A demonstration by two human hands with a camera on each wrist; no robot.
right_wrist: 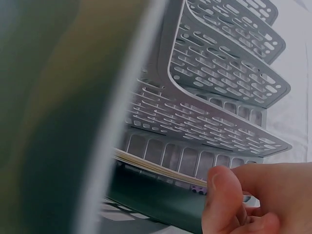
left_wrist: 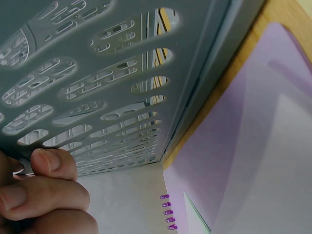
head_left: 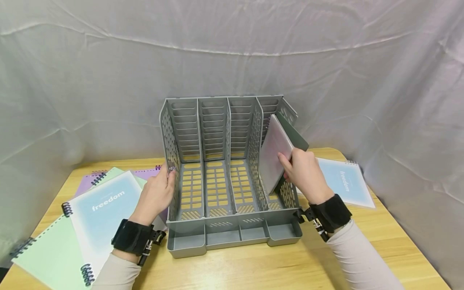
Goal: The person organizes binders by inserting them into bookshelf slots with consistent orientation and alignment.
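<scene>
The right hand (head_left: 307, 172) pinches a pale notebook (head_left: 274, 151) between its fingers, tilted in the rightmost compartment of the gray organizer (head_left: 222, 218) on the desk (head_left: 235, 270). The left hand (head_left: 155, 196) curls its fingers around the organizer's left wall (head_left: 169, 139).

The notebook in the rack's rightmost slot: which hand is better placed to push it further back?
Right, probably: the right hand grips the notebook, while the left hand holds the opposite side of the rack.
</scene>
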